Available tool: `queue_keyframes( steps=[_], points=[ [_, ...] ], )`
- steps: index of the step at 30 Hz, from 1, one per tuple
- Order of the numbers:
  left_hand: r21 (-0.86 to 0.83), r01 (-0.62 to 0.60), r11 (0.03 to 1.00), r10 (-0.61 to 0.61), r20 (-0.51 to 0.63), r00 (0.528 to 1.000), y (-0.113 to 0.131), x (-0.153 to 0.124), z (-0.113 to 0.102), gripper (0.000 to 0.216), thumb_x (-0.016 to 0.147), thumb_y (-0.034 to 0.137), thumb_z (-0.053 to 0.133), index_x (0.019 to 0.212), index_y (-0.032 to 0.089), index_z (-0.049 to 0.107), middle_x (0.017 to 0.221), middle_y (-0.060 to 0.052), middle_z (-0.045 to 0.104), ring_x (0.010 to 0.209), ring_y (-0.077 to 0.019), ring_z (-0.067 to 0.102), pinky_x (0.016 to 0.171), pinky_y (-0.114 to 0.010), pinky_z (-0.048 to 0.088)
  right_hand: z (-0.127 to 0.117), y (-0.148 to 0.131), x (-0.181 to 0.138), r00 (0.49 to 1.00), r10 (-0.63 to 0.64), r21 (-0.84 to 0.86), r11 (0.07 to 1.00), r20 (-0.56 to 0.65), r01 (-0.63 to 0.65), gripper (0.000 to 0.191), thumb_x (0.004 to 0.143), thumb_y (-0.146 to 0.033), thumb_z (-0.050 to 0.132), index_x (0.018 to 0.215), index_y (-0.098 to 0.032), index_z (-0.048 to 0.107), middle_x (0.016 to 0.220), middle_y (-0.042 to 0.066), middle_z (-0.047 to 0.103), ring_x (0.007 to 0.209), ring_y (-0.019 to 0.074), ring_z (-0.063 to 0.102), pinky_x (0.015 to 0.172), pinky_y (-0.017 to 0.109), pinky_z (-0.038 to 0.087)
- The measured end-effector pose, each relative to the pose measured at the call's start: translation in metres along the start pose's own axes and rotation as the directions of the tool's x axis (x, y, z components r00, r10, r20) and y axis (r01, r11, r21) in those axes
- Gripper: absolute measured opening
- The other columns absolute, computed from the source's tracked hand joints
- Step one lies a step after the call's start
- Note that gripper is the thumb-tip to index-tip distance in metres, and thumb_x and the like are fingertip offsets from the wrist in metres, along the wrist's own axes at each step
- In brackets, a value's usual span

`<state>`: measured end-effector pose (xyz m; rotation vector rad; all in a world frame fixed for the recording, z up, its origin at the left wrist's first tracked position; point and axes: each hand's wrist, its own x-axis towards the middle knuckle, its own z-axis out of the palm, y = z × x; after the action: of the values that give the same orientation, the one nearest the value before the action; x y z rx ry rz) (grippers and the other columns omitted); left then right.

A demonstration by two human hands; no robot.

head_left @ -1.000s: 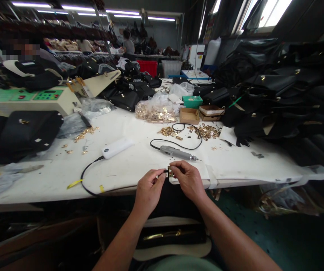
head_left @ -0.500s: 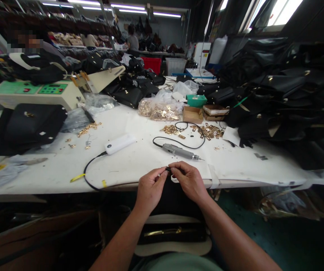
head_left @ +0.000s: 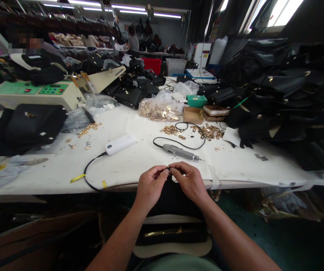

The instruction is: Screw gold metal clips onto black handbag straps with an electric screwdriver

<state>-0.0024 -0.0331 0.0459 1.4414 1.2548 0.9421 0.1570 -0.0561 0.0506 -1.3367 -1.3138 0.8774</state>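
Note:
At the front edge of the table, my left hand [head_left: 151, 185] and my right hand [head_left: 188, 180] meet fingertip to fingertip. Both pinch a small dark piece [head_left: 168, 169], mostly hidden by the fingers; its kind I cannot make out. Below them, on my lap, a black bag [head_left: 175, 238] with pale edges and a gold zipper lies under my forearms. Dark material rises from it toward the hands, and I cannot tell whether it joins the pinched piece. Just beyond my fingers a grey electric screwdriver [head_left: 178, 151] lies on the table, its bit pointing right.
A white power bank [head_left: 120, 144] with a black cable lies left. Gold fittings [head_left: 211, 131] are heaped behind the screwdriver, near a cardboard box [head_left: 192, 115] and a bag of metal parts [head_left: 158, 110]. Black bags [head_left: 286, 88] pile up right; a control box [head_left: 34, 96] stands left.
My fingertips have shifted slightly around the small dark piece, and less of it shows now. Both hands stay in nearly the same place; the table things have not moved.

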Motion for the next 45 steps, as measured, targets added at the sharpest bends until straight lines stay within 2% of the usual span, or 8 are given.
queue_keyframes(
  steps=[12,20,24,28,30,33,37,45],
  points=[
    [0.113,-0.013,0.994,0.015,-0.014,1.000,0.019,0.006,0.004,0.019,0.083,0.036,0.064,0.089,0.020,0.075,0.078,0.001,0.074,0.066,-0.0142,0.063,0.066,-0.025,0.048,0.007,0.004,0.001,0.992,0.033,0.026,0.999,-0.123,-0.030,0.021,0.083,-0.027,0.065,0.098,-0.018,0.077,0.080,0.001,0.072,0.068,0.0152,0.062,0.069,0.027,0.052],
    [0.118,-0.025,0.993,0.019,0.052,0.998,0.015,0.009,0.003,0.023,0.088,0.040,0.062,0.094,0.020,0.073,0.079,0.000,0.073,0.069,-0.0155,0.065,0.066,-0.026,0.049,0.000,-0.001,0.009,0.993,0.117,0.041,0.992,-0.029,-0.116,0.021,0.080,-0.026,0.063,0.093,-0.017,0.077,0.075,0.001,0.070,0.064,0.0138,0.059,0.061,0.025,0.048],
    [0.330,-0.234,0.914,0.189,0.165,0.968,0.018,0.005,-0.010,0.027,0.093,0.038,0.058,0.113,0.023,0.070,0.097,-0.003,0.076,0.086,-0.0199,0.070,0.079,-0.031,0.052,-0.009,-0.007,0.017,0.985,0.170,0.103,0.980,0.015,-0.171,0.021,0.079,-0.029,0.063,0.091,-0.016,0.076,0.070,0.000,0.068,0.059,0.0123,0.055,0.056,0.024,0.044],
    [0.567,-0.509,0.647,0.355,0.366,0.860,0.022,-0.008,-0.025,0.023,0.090,0.031,0.066,0.110,0.021,0.070,0.101,-0.007,0.075,0.097,-0.0263,0.067,0.094,-0.042,0.046,-0.019,-0.020,0.014,0.980,0.171,0.107,0.977,0.105,-0.182,0.021,0.078,-0.026,0.063,0.092,-0.016,0.075,0.074,0.001,0.068,0.064,0.0127,0.056,0.059,0.024,0.044],
    [0.570,-0.538,0.622,0.298,0.463,0.835,0.022,-0.017,-0.029,0.012,0.092,0.030,0.064,0.096,0.021,0.070,0.091,-0.005,0.073,0.089,-0.0244,0.066,0.086,-0.038,0.045,-0.023,-0.025,0.006,0.970,0.176,0.080,0.978,0.166,-0.191,0.021,0.078,-0.025,0.063,0.093,-0.017,0.075,0.077,0.001,0.069,0.066,0.0124,0.055,0.060,0.023,0.043],
    [0.498,-0.441,0.747,0.097,0.574,0.813,0.016,-0.025,-0.027,0.019,0.094,0.031,0.060,0.080,0.021,0.065,0.076,0.001,0.067,0.075,-0.0177,0.062,0.069,-0.029,0.040,-0.029,-0.021,-0.009,0.942,0.221,0.045,0.970,0.252,-0.240,0.023,0.080,-0.024,0.062,0.098,-0.017,0.073,0.079,0.000,0.068,0.066,0.0116,0.054,0.060,0.023,0.042],
    [0.405,-0.279,0.871,-0.092,0.691,0.717,-0.003,-0.022,-0.016,0.032,0.097,0.035,0.053,0.070,0.019,0.059,0.068,0.005,0.059,0.066,-0.0128,0.056,0.061,-0.025,0.035,-0.030,0.009,-0.018,0.897,0.311,-0.011,0.946,0.315,-0.324,0.023,0.080,-0.023,0.061,0.099,-0.016,0.072,0.077,0.000,0.066,0.061,0.0100,0.051,0.056,0.022,0.039],
    [0.749,-0.344,0.567,-0.097,0.475,0.875,-0.019,-0.008,0.006,0.037,0.102,0.038,0.041,0.083,0.021,0.067,0.080,-0.005,0.072,0.076,-0.0216,0.067,0.068,-0.031,0.042,-0.013,0.055,0.015,0.924,0.340,-0.034,0.940,0.176,-0.340,0.022,0.075,-0.018,0.060,0.094,-0.016,0.069,0.067,-0.002,0.064,0.057,0.0111,0.057,0.053,0.021,0.043]
  ],
)
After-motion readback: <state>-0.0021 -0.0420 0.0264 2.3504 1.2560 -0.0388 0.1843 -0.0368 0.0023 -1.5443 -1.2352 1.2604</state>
